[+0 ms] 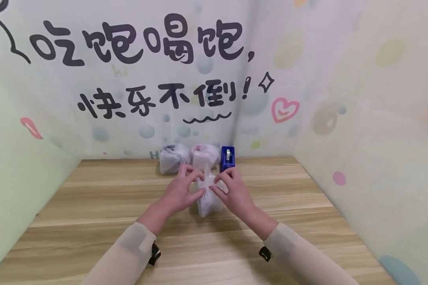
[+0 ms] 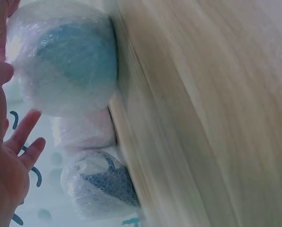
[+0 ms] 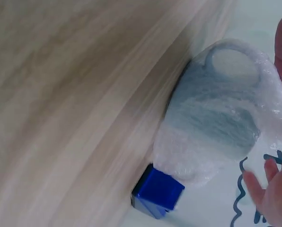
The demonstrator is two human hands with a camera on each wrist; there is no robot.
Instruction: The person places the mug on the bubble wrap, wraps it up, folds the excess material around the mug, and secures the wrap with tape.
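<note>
A mug point(image 1: 207, 205) wrapped in bubble wrap stands on the table between both hands. Its blue-green body shows through the plastic in the left wrist view, and its looped handle point(image 3: 233, 66) shows in the right wrist view. At the top of the bundle, my left hand point(image 1: 180, 194) pinches the bubble wrap with thumb and forefinger, its other fingers spread loosely. From the other side my right hand point(image 1: 237, 194) pinches the wrap close to the left fingertips. The fingers partly cover the top of the bundle.
Behind the mug, two more bubble-wrapped bundles, one with dark contents point(image 1: 174, 159) and one pinkish point(image 1: 204, 156), stand against the printed backdrop point(image 1: 135, 79). A blue tape dispenser point(image 1: 228, 159) is to their right. Fabric walls border the wooden table point(image 1: 110, 198) at both sides.
</note>
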